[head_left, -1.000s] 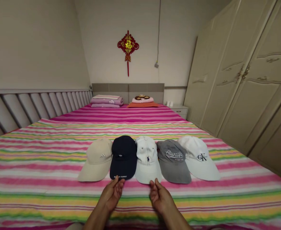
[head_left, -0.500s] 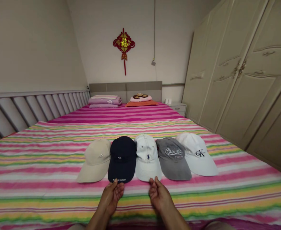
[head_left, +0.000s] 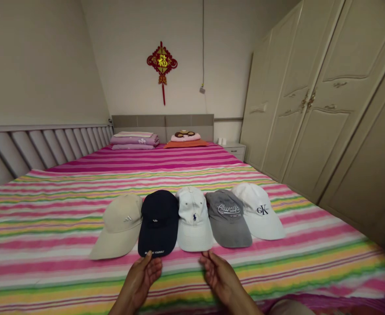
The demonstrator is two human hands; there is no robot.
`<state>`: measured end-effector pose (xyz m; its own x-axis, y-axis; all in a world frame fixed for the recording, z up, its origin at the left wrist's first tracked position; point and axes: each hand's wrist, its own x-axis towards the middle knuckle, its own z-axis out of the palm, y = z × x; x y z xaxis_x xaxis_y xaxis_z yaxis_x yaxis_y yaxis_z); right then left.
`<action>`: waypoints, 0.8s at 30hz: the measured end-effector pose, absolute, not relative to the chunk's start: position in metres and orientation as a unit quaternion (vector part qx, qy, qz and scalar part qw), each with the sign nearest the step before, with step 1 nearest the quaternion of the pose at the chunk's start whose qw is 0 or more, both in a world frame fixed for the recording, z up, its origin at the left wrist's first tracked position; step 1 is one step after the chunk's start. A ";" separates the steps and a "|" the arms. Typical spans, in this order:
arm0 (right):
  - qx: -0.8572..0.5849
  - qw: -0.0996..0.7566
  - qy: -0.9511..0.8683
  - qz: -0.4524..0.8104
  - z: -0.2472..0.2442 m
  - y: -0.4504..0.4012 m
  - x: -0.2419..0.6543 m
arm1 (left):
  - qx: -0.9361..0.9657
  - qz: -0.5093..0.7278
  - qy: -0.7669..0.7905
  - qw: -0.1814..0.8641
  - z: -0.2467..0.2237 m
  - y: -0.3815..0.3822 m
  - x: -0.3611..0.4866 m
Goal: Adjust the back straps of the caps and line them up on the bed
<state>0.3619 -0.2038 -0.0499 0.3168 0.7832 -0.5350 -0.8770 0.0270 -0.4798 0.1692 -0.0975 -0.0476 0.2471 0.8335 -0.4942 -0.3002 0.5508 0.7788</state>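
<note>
Navy cotton cap (head_left: 158, 223) lies just beyond my left hand (head_left: 139, 278); white cotton cap (head_left: 194, 232), beyond my right hand (head_left: 219, 278); fingers open, empty, no cap lifted.

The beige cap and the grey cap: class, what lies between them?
The head view shows the navy cap and the white pony-logo cap between the beige cap and the grey cap.

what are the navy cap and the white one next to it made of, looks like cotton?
The navy cap looks like cotton twill, going by its matte, soft-looking panels with no shine, though the weave is too fine to confirm. The white cap also looks like matte cotton, slightly creased and soft, and its small navy logo looks embroidered.
</note>
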 end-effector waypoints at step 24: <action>-0.501 0.748 0.044 0.433 -0.043 -0.228 0.443 | 0.319 0.390 0.490 0.711 -0.052 -0.108 0.171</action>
